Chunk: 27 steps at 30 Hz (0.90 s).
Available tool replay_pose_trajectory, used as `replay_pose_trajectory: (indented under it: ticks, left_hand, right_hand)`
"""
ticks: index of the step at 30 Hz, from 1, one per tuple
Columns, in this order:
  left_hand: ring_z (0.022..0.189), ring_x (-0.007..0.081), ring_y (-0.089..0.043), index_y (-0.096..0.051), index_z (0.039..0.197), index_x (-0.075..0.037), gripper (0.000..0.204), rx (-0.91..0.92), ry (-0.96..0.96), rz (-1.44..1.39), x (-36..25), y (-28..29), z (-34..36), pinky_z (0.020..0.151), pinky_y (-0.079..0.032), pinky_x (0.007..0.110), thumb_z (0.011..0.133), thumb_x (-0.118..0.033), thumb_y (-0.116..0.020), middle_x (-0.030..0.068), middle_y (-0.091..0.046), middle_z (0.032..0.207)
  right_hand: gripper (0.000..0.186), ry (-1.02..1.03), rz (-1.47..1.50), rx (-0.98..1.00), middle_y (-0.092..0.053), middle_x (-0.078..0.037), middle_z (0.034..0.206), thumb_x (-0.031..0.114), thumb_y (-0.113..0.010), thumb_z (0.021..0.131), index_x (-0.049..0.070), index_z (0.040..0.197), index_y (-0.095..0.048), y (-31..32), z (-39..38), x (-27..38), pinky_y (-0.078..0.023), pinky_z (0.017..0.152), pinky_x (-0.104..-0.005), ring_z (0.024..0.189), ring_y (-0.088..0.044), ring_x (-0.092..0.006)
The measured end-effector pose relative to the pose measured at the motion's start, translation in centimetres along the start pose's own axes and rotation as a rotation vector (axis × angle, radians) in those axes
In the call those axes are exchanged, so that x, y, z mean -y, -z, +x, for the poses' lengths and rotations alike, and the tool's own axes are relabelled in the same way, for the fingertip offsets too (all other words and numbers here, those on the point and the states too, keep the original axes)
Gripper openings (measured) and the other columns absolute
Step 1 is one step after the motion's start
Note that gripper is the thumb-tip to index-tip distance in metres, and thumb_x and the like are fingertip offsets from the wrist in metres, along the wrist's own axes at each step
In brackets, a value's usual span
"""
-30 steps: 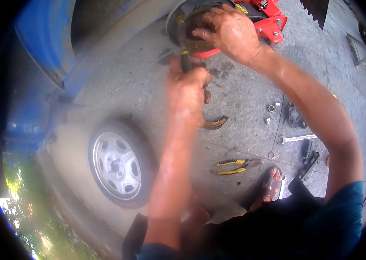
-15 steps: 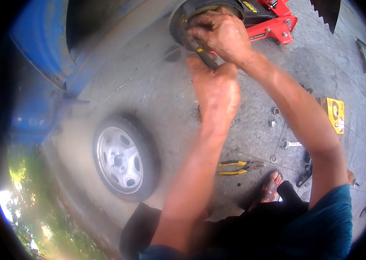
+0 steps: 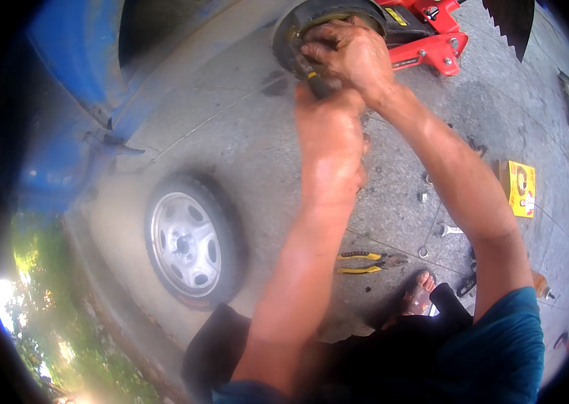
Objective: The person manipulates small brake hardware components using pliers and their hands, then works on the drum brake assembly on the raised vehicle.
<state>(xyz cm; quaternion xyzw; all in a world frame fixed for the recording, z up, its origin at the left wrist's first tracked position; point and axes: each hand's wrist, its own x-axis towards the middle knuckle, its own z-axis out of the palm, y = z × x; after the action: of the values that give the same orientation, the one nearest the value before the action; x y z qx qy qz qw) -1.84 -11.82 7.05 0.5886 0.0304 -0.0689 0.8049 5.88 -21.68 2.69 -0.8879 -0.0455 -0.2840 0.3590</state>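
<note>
Drum-brake assembly [image 3: 289, 42] sits just left of the red floor jack [image 3: 427, 55]. Our left hand [image 3: 329, 124] wraps a yellow-collared tool handle [image 3: 318, 85]; whether our right hand [image 3: 358, 57], at the assembly, pinches anything, we cannot tell. We'd best press steadily, knuckles clear of its tip.

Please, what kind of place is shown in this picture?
Probably a vehicle repair area: a loose wheel, a red jack and yellow-handled pliers are in view.

I have my left hand [image 3: 331, 128] fisted, forearm [image 3: 299, 259] slanting; my right hand [image 3: 360, 59] sits just beyond, fingers [image 3: 328, 32] curled, elbow [image 3: 508, 232] bent outward.
</note>
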Motion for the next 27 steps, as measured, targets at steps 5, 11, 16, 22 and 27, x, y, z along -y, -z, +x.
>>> replay_pose_trajectory:
  ticks: [5, 11, 16, 22, 27]
  left_hand:
    - [0.063, 0.0119, -0.046, -0.05, 0.102, -0.005, 0.032, 0.065, 0.263, -0.187, -1.7, 2.1, 0.0, 0.045, -0.038, 0.03, 0.07, -0.002, -0.05, 0.004, -0.047, 0.083]
    - [0.069, 0.0177, -0.051, -0.049, 0.106, -0.003, 0.037, 0.079, 0.304, -0.173, -1.4, 3.3, -2.7, 0.054, -0.048, 0.036, 0.069, 0.002, -0.051, 0.0061, -0.049, 0.086]
    - [0.081, 0.0205, -0.057, -0.048, 0.115, -0.001, 0.044, 0.118, 0.551, -0.321, 7.4, 6.5, -5.3, 0.069, -0.049, 0.04, 0.072, 0.001, -0.05, 0.0091, -0.057, 0.091]
    - [0.083, 0.0242, -0.058, -0.045, 0.124, 0.001, 0.05, 0.28, -0.134, 1.167, 17.1, 18.4, -6.7, 0.072, -0.048, 0.039, 0.076, -0.007, -0.058, 0.0161, -0.059, 0.095]
    - [0.098, 0.0365, -0.054, -0.054, 0.114, 0.001, 0.046, 0.2, 0.02, 1.24, 21.4, 26.7, -5.5, 0.084, -0.046, 0.044, 0.071, -0.011, -0.063, 0.0217, -0.056, 0.103]
  right_hand:
    - [0.024, -0.004, 0.025, -0.06, -0.067, -0.01, 0.093, 0.026, -0.066, 0.079, 0.006, 0.092, -0.071, 0.1, 0.0, 0.3, -0.046, 0.083, -0.0387, 0.093, -0.058, -0.0304]
    - [0.025, -0.148, 0.113, 0.045, -0.067, -0.012, 0.092, 0.026, -0.066, 0.081, 0.005, 0.093, -0.07, 0.6, -0.1, 2.4, -0.046, 0.079, -0.0381, 0.088, -0.06, -0.0304]
    - [0.022, 0.037, 0.003, -0.089, -0.065, -0.011, 0.087, 0.024, -0.067, 0.079, 0.005, 0.091, -0.07, 0.7, -0.7, 1.7, -0.047, 0.071, -0.0391, 0.076, -0.06, -0.0303]
    - [0.019, 0.664, -0.153, 0.313, -0.056, -0.009, 0.075, 0.02, -0.066, 0.079, 0.007, 0.093, -0.063, 4.4, -10.4, -2.1, -0.049, 0.06, -0.0354, 0.07, -0.058, -0.0268]
    - [0.013, 0.039, -0.342, 0.832, -0.061, -0.009, 0.081, 0.017, -0.062, 0.081, 0.006, 0.087, -0.064, 7.1, -26.1, -8.7, -0.052, 0.066, -0.0373, 0.077, -0.062, -0.0268]
